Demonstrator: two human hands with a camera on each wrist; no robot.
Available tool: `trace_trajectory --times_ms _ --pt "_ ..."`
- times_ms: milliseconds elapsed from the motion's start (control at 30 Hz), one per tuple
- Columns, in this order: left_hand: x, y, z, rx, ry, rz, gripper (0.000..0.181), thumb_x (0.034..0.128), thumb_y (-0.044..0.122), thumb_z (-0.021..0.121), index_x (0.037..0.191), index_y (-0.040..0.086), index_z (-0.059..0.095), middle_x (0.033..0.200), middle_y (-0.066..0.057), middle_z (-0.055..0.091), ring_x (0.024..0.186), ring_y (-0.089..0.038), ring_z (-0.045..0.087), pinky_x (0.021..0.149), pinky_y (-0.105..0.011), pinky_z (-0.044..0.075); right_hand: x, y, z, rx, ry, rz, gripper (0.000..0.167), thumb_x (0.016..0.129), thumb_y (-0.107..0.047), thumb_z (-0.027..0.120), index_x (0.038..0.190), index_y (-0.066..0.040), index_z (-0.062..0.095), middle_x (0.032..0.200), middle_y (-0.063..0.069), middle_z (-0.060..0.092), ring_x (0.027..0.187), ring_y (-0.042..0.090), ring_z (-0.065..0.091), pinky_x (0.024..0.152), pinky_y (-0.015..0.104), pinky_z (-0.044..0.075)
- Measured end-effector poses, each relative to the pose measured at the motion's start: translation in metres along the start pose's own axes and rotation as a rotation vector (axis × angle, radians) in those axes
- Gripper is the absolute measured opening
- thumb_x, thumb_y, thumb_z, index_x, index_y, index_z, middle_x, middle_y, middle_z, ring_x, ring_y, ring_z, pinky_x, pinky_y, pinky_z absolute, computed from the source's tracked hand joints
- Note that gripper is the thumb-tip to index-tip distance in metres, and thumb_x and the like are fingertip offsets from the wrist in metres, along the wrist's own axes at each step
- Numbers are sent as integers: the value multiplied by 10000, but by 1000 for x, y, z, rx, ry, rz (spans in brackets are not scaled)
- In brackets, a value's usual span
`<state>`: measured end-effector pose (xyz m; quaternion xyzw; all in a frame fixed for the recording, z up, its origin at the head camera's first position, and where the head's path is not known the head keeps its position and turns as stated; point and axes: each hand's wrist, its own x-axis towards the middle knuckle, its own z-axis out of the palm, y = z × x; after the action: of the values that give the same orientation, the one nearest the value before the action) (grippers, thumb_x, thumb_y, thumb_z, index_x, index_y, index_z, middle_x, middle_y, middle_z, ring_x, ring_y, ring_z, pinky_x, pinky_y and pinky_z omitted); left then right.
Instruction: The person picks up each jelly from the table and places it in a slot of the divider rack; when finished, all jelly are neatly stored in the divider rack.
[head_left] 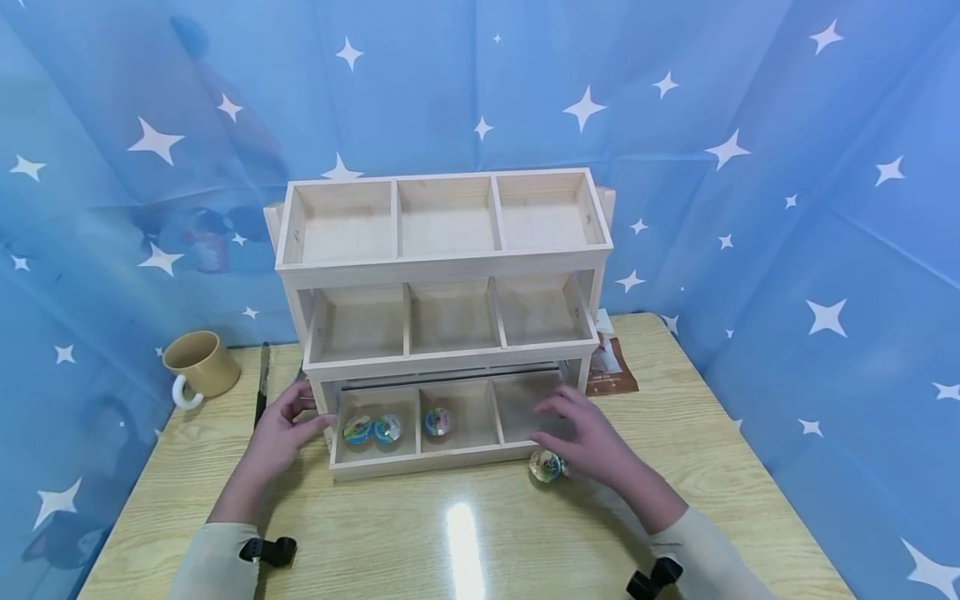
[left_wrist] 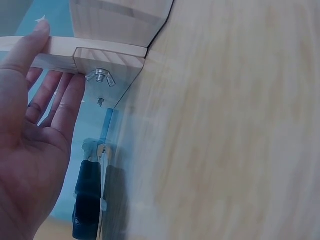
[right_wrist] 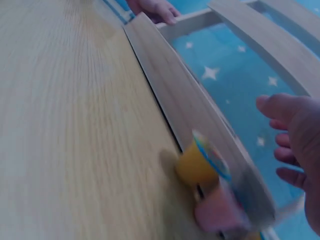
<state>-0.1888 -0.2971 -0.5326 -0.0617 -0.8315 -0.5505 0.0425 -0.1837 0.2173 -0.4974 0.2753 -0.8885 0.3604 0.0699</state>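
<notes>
So your left hand had the side upright of the wooden shelf, thumb one side, fingers the other. Your right hand held nothing, thumb and fingers well apart by the bottom tier's right compartment. Just below that thumb, a yellow cup and a pink cup sat on the table. To your left hand's right were two lidded cups in the nearest bottom compartment, with a single cup in the middle one. Their lids had colourful prints, too small to read. Same with the brown packet beyond your right hand: printed, brand illegible. Left of your left hand: a black-handled tool, then a tan mug.
</notes>
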Motion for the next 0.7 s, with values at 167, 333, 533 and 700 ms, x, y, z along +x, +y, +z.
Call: trace_trajectory --times_ms 167,333,533,700 --pt "1 -3 0 7 -5 -22 541 1035 223 826 1520 125 605 1303 -173 719 1155 -138 679 912 -264 586 -21 15 -12 -5 78 -30 341 897 -98 932 1198 -114 772 1171 5 662 1040 293 655 836 437 612" --pt "2 -6 0 3 -14 -20 528 1037 224 823 1509 124 607 1298 -178 717 1152 -136 682 903 -276 599 -40 23 -17 -12 101 -63 381 849 -31 952 1174 -116 773 1142 15 672 1057 233 664 888 376 628" --pt "2 -6 -1 3 -13 -21 521 1043 234 817 1505 119 607 1305 -184 713 1154 -132 679 906 -269 595 -57 23 -19 -41 101 -18 347 863 -123 965 1153 -112 774 1132 -23 676 1068 215 657 977 334 574" --pt "1 -6 -1 -12 -15 -29 537 1037 224 824 1513 115 600 1312 -196 709 1149 -126 684 898 -274 607 -68 23 -14 -98 81 53 360 858 -179 977 1149 -119 773 1153 -31 678 1088 200 657 970 440 605"
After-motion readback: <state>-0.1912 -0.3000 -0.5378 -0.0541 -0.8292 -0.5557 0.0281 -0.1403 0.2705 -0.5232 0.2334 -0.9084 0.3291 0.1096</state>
